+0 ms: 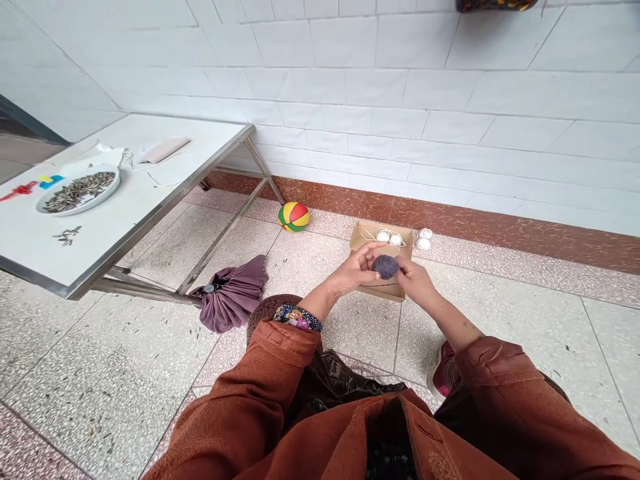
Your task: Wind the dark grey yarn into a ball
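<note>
A dark grey-purple ball of yarn (385, 267) is held between my hands, above a shallow cardboard box (358, 237). My left hand (354, 272) is closed on the ball from its left side, with the thumb below and the fingers over the top. On the ball's right, the fingers of my right hand (413, 279) are pinched together at its edge; whether they grip the ball or a strand cannot be made out. Small white yarn balls (389, 237) lie in the far end of the box. More white balls (424, 239) sit on the floor just right of it.
A metal-framed white table (165, 167) stands at left, bearing a plate (114, 187) of sunflower seeds and a folded pinkish cloth (163, 151). Under its edge lies a folded purple umbrella (235, 293). A striped ball (294, 217) rests near the tiled wall (325, 87).
</note>
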### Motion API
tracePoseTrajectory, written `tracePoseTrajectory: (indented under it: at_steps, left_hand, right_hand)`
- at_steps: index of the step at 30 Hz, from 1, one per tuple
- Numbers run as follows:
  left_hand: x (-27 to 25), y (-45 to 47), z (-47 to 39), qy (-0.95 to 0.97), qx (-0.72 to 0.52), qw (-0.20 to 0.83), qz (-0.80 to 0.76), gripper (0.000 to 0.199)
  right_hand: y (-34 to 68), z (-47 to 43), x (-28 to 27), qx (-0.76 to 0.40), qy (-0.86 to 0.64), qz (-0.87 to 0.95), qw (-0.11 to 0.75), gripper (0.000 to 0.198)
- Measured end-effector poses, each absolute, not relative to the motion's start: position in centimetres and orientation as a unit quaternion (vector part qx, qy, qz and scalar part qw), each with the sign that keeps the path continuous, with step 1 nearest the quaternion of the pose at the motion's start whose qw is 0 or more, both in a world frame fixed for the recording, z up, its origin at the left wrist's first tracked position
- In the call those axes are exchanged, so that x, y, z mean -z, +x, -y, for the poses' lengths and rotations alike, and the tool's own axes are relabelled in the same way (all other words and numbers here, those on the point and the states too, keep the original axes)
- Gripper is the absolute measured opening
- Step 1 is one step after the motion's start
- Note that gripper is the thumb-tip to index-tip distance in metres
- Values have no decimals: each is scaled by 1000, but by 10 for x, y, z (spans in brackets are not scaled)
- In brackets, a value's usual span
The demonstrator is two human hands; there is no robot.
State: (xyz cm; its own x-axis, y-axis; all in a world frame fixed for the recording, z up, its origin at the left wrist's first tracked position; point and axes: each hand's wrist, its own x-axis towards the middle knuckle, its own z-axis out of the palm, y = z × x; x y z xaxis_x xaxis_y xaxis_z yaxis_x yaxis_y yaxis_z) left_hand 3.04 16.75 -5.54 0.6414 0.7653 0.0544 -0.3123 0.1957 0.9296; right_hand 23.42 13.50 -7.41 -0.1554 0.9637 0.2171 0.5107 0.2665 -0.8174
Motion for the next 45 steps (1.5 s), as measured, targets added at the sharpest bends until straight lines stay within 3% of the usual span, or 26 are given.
tracePoseTrajectory:
  at_steps: [4, 9, 13, 19, 27, 35, 45]
  left_hand:
    - [62, 32, -171, 487, -414, 707, -303, 48]
    - [65, 35, -172, 515, -394, 664, -372, 47]
    - [63, 37, -167, 568, -363, 644, -361, 55]
    - [66, 37, -166, 591, -299, 698, -273, 79]
    - [60, 39, -160, 538, -288, 769, -189, 87]
    - [58, 40, -158, 422, -353, 786, -282, 50]
    - [63, 44, -164, 448, -411, 691, -392, 49]
  right_hand:
    - [228, -127, 68, -303, -473, 745, 360, 21]
    - [227, -122, 51, -314, -425, 770, 357, 21]
    - [233, -129, 48, -294, -431, 761, 386, 23]
    - [242, -140, 53, -267, -479, 716, 431, 20]
    - [243, -144, 65, -371, -542, 616, 434, 25]
    - [237, -137, 75, -353, -532, 660, 396, 21]
    - [231, -126, 56, -340, -457, 734, 369, 16]
